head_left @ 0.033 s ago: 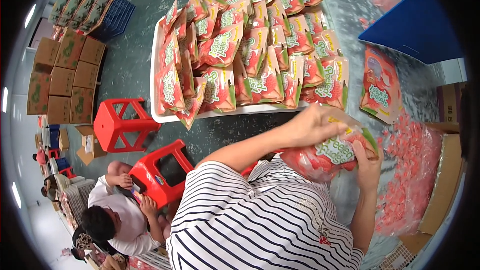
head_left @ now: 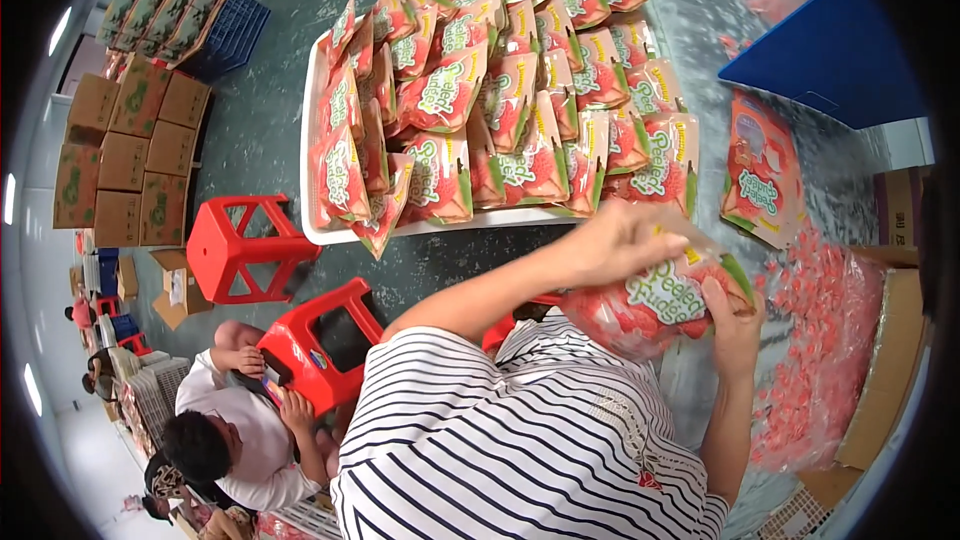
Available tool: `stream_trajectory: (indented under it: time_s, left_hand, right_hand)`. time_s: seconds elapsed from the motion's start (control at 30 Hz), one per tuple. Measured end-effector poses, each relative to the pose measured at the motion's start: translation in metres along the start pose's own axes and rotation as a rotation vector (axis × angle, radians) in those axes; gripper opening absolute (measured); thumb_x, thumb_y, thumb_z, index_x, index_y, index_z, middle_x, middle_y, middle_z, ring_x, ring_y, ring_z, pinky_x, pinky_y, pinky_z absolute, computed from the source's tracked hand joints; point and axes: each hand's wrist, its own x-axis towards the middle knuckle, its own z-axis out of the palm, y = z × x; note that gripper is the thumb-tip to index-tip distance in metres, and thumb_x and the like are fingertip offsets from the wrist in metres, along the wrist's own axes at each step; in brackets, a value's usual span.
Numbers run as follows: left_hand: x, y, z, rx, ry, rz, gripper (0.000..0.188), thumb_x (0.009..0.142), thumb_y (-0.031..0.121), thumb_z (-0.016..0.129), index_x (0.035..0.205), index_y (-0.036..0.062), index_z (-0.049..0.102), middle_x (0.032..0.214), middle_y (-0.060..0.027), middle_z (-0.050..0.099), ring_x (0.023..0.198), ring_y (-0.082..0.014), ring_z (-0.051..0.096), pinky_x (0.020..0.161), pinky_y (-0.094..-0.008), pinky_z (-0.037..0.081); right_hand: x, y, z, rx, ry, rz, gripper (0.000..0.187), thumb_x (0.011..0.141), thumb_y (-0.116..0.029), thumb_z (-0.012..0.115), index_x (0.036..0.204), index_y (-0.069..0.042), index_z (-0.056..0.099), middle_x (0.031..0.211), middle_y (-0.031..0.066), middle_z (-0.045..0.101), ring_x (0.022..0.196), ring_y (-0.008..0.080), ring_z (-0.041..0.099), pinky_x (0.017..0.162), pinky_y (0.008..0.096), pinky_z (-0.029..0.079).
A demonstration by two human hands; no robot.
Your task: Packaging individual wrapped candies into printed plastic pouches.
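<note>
A red candy pouch (head_left: 668, 300) with a clear top and a green corner is held slantwise in front of my striped shirt. My left hand (head_left: 625, 245) is closed at its upper edge, thumb lying along the top and the other fingers partly hidden. Gripping the right end is my right hand (head_left: 735, 325), its thumb pressed on the pouch's front. Just beyond my hands, a white tray (head_left: 440, 230) is packed with similar upright pouches (head_left: 440, 90). A flat orange-red pouch or bag (head_left: 760, 175) lies on the table to the right.
Small pink-wrapped pieces (head_left: 815, 340) lie on plastic at the right, beside a cardboard box edge (head_left: 880, 370). A blue panel (head_left: 810, 50) stands at the far right. Red stools (head_left: 235, 250), stacked cartons (head_left: 125, 160) and a seated person (head_left: 240, 440) are to the left.
My left hand has shifted slightly up and left along the pouch's top edge, its thumb now lifted a little. The right hand keeps its grip and the tray has not moved.
</note>
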Motion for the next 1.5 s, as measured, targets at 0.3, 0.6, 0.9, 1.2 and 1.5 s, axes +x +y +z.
stream_trajectory:
  time_s: [0.3, 0.6, 0.9, 1.2, 1.5]
  left_hand:
    - [-0.036, -0.070, -0.124, 1.642, 0.054, 0.045, 0.018, 0.072, 0.010, 0.059, 0.090, 0.0052, 0.058, 0.098, -0.0091, 0.053, 0.099, -0.0263, 0.050, 0.083, -0.0370, 0.040]
    - [-0.034, -0.068, -0.152, 1.771, -0.182, 0.065, 0.018, 0.077, 0.016, 0.061, 0.093, 0.0077, 0.058, 0.094, -0.0048, 0.054, 0.095, -0.0230, 0.056, 0.073, -0.0355, 0.047]
    - [-0.043, -0.044, -0.169, 1.697, -0.189, 0.144, 0.016, 0.074, 0.009, 0.058, 0.089, 0.0036, 0.056, 0.092, -0.0079, 0.053, 0.089, -0.0239, 0.053, 0.078, -0.0345, 0.045]
    - [-0.057, -0.036, -0.190, 1.454, -0.169, 0.167, 0.019, 0.069, 0.002, 0.056, 0.086, 0.0024, 0.050, 0.087, -0.0113, 0.052, 0.083, -0.0293, 0.053, 0.075, -0.0380, 0.046]
    - [-0.091, 0.011, -0.197, 1.361, 0.015, 0.016, 0.018, 0.080, -0.005, 0.054, 0.096, 0.0008, 0.050, 0.088, -0.0144, 0.054, 0.089, -0.0344, 0.055, 0.078, -0.0418, 0.047]
  right_hand:
    - [0.027, 0.017, 0.002, 0.499, 0.022, 0.019, 0.030, 0.095, -0.010, 0.055, 0.124, 0.001, 0.056, 0.115, 0.0082, 0.065, 0.102, 0.0146, 0.063, 0.091, 0.0301, 0.049]
    - [0.040, 0.011, 0.027, 0.769, 0.054, 0.044, 0.040, 0.097, -0.011, 0.051, 0.136, -0.002, 0.044, 0.128, 0.0104, 0.056, 0.115, 0.0191, 0.056, 0.099, 0.0371, 0.045]
    - [0.058, 0.006, 0.051, 0.911, 0.096, 0.104, 0.040, 0.098, -0.012, 0.050, 0.137, -0.004, 0.043, 0.131, 0.0091, 0.055, 0.119, 0.0199, 0.054, 0.101, 0.0376, 0.044]
    - [0.060, 0.005, 0.073, 0.907, 0.074, 0.133, 0.042, 0.097, -0.011, 0.051, 0.137, 0.000, 0.043, 0.132, 0.0117, 0.053, 0.120, 0.0196, 0.053, 0.101, 0.0371, 0.044]
    - [0.091, -0.026, 0.129, 0.958, -0.077, -0.011, 0.040, 0.097, -0.013, 0.053, 0.135, -0.003, 0.045, 0.127, 0.0096, 0.056, 0.117, 0.0187, 0.054, 0.100, 0.0379, 0.045]
